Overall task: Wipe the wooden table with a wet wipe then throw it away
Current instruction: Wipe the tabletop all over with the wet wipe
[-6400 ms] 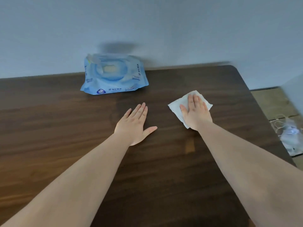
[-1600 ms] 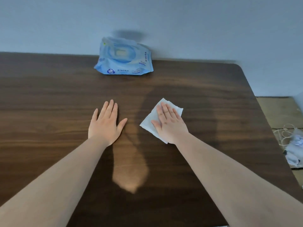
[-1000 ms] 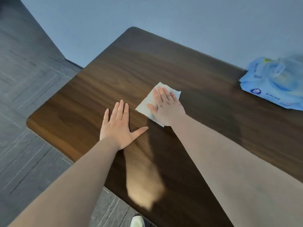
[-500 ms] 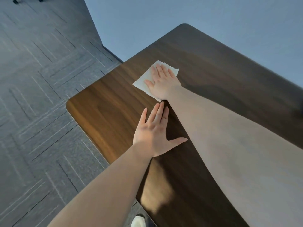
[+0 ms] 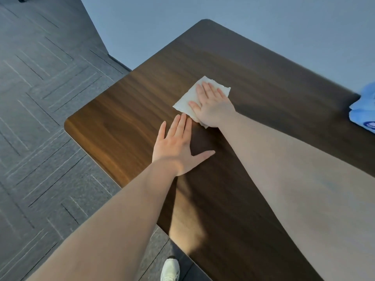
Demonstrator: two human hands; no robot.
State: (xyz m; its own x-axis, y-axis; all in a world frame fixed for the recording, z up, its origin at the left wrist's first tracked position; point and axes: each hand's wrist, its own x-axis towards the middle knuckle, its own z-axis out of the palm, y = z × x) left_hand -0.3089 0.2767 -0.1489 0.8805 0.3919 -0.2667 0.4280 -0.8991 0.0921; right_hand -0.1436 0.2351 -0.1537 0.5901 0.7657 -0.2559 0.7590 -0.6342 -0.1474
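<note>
A white wet wipe (image 5: 187, 100) lies flat on the dark wooden table (image 5: 113, 126) near its left end. My right hand (image 5: 213, 107) presses down on the wipe, palm flat, fingers together and covering most of it. My left hand (image 5: 178, 148) rests flat on the bare wood just in front of the wipe, fingers spread, thumb out to the right, holding nothing. Its fingertips almost reach the wipe's near edge.
The blue pack of wet wipes (image 5: 365, 110) lies at the right edge of view, against the pale wall (image 5: 263, 23). Left of the table's rounded corner is grey carpet floor (image 5: 40, 98). A white shoe (image 5: 170, 269) shows below the table's front edge.
My view has swung from the table's right half to its left end. My right hand slid the wipe leftward, then slightly back right. My left hand followed, staying flat on the wood.
</note>
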